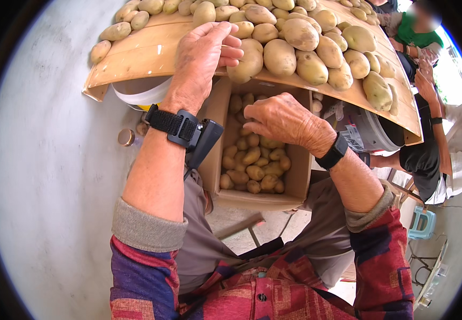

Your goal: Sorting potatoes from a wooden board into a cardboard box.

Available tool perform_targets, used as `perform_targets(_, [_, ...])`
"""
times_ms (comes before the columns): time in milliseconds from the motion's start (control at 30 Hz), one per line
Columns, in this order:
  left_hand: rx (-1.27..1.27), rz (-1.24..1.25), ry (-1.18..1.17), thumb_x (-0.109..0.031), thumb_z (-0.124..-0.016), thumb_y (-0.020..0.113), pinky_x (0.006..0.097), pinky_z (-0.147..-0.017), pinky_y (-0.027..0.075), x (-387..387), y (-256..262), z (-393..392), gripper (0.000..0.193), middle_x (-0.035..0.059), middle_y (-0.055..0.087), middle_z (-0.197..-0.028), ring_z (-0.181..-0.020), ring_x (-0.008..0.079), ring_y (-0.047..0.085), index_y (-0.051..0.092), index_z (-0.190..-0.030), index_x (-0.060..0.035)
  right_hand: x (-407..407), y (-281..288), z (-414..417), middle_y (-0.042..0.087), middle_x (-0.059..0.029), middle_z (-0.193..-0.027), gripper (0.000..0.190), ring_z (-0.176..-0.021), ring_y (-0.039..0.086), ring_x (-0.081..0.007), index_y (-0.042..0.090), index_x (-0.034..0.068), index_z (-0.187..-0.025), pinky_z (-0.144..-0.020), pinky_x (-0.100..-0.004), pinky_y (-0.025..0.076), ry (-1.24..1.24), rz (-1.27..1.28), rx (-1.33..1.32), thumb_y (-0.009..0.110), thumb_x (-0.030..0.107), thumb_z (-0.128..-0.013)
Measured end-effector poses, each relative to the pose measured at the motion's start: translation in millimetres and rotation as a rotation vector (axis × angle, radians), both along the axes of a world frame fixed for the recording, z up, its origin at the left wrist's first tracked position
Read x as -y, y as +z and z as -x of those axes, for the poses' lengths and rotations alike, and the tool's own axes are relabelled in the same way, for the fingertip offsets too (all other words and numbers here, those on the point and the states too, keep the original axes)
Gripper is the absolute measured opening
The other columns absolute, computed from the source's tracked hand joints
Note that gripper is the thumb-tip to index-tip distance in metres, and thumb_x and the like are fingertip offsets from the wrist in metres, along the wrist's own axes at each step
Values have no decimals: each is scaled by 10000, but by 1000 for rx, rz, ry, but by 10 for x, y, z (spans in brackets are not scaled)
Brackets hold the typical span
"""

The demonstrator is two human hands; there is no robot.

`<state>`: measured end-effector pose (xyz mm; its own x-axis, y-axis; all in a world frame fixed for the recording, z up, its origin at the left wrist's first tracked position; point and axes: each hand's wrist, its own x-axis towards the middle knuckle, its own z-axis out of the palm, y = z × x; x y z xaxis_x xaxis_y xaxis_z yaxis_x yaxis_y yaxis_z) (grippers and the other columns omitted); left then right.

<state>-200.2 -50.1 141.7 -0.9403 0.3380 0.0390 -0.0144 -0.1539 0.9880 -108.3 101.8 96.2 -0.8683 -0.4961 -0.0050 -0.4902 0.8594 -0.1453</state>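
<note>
My left hand (pixel 211 54) is over the front of a wooden table (pixel 147 56), palm turned to the right, with fingers slightly curled and nothing visible in it. Just right of its fingers lies a large potato (pixel 245 60), at the near edge of a heap of potatoes (pixel 301 34). Lower down, my right hand (pixel 285 120) hovers above an open cardboard box (pixel 263 200) between my knees. Its thumb and fingers are bent, and their undersides are hidden, so whether it holds anything is unclear. Smaller potatoes (pixel 255 172) lie inside the box.
Under the table stand a white bucket (pixel 143 92) at left and a clear plastic bucket (pixel 369 130) at right. A capped bottle (pixel 126 137) is by the left wall. Other people (pixel 419 40) sit at right, near a light blue stool (pixel 422 223).
</note>
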Motion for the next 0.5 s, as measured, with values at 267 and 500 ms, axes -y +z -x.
perform_targets(267, [-39,-54,-5,-270,-931,548,235,-604,546,3,48,-14,298,72,633,-824,-681,118,634,633,-1025,-1,-8,-396,-56,647,-170,-774,276,-801,645,-349,591,30,-973,-715,-427,520,-12,-213,306,624,255,-816])
perform_targets(500, [36,12,5,-246,-912,559,241,-603,537,-21,72,-57,266,70,637,-816,-681,131,638,647,-1000,-10,-28,-724,-10,665,-167,-882,219,-888,644,-339,654,40,-928,-790,-435,513,-102,-283,598,578,184,-781])
